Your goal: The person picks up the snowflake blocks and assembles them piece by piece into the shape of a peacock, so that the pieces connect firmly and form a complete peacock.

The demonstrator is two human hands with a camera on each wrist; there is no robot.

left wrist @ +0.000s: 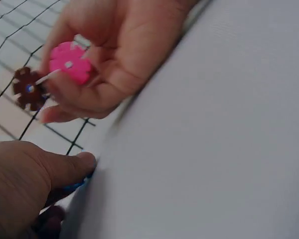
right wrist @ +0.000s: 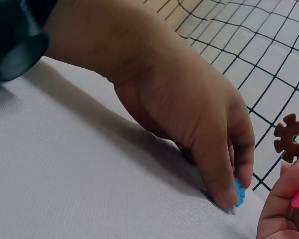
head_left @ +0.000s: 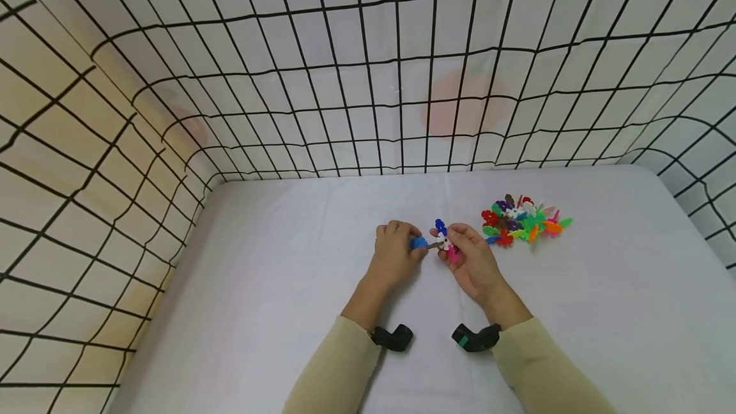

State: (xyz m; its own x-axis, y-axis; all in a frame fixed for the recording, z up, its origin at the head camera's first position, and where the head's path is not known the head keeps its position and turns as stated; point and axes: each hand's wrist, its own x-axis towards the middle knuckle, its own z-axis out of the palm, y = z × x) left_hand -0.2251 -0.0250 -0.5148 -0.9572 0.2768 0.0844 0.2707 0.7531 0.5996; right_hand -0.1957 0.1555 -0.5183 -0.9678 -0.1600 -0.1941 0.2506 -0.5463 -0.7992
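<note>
Between thumb and fingers, my left hand point(head_left: 395, 251) pinches a light-blue notched snowflake disc point(head_left: 419, 243), held low over the white cloth; in the right wrist view this blue disc point(right wrist: 239, 193) shows mostly edge-on. To its right, my right hand point(head_left: 473, 259) grips a small cluster of joined discs. The cluster has a dark-blue disc point(head_left: 440, 225) on top, a white disc point(head_left: 443, 243) at its middle, a pink disc point(left wrist: 70, 62) below and a brown disc point(right wrist: 286, 141) pointing toward the left hand. Fingers hide part of the cluster.
A heap of multicoloured snowflake discs point(head_left: 531, 221) lies to the right, beyond the right hand. White cloth point(head_left: 259, 286) covers the table. A black wire grid point(head_left: 356, 107) stands along the back and sides. Each wrist carries a black camera point(head_left: 393, 338).
</note>
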